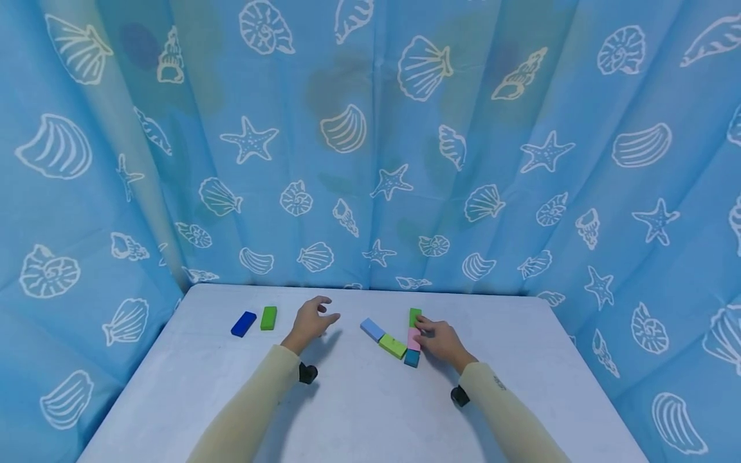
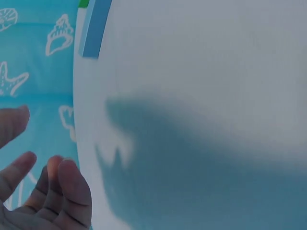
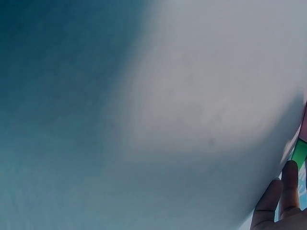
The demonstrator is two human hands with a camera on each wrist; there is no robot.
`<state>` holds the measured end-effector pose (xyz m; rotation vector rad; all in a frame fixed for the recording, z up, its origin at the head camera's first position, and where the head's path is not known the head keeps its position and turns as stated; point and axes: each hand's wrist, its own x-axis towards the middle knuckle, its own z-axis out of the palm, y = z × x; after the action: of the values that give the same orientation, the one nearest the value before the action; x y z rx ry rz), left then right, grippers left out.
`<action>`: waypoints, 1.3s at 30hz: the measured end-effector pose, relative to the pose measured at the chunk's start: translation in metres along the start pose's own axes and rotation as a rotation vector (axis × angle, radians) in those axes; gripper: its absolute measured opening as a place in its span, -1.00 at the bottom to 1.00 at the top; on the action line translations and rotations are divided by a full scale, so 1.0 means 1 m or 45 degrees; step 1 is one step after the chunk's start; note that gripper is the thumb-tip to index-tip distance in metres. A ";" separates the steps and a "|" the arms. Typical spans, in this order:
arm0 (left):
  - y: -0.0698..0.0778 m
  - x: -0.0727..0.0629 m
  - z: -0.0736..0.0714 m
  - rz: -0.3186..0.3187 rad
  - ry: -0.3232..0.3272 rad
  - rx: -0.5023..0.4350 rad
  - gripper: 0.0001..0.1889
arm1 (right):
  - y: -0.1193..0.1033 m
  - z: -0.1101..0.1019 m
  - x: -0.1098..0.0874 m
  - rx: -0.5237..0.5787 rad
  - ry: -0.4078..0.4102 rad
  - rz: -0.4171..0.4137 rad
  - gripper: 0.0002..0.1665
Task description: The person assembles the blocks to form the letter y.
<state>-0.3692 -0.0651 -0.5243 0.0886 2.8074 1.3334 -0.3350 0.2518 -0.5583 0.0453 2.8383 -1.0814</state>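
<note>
At five o'clock, my right hand [image 1: 442, 339] maybe straightened the pink block [image 1: 412, 343], pinch unclear. Left hand [image 1: 311, 324] spread, I probably needed gentle nudges next.

Your head camera looks forward and down over the flat white table [image 1: 370, 411]; your wrist cameras face it closely, the left sharing the light-blue rectangular block [image 1: 372, 329].

Left arm [image 1: 255, 399] and right arm [image 1: 509, 405] both stretched out front, angled inward. Left hand [image 1: 309, 325]'s pretty relaxed, fingers [image 1: 316, 301] loosely curved; right hand [image 1: 441, 341]'s got its fingertips pointing inward.
</note>
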 end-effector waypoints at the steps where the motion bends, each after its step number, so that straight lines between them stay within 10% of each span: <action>1: -0.002 0.001 -0.002 0.004 0.001 0.018 -0.50 | 0.000 0.001 0.000 -0.007 -0.001 0.002 -0.45; 39: -0.049 -0.003 -0.080 -0.018 0.037 0.054 -0.46 | -0.001 -0.001 -0.002 0.012 -0.002 -0.008 -0.45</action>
<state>-0.3720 -0.1583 -0.5119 0.0505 2.8550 1.2828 -0.3330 0.2518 -0.5567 0.0356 2.8340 -1.0951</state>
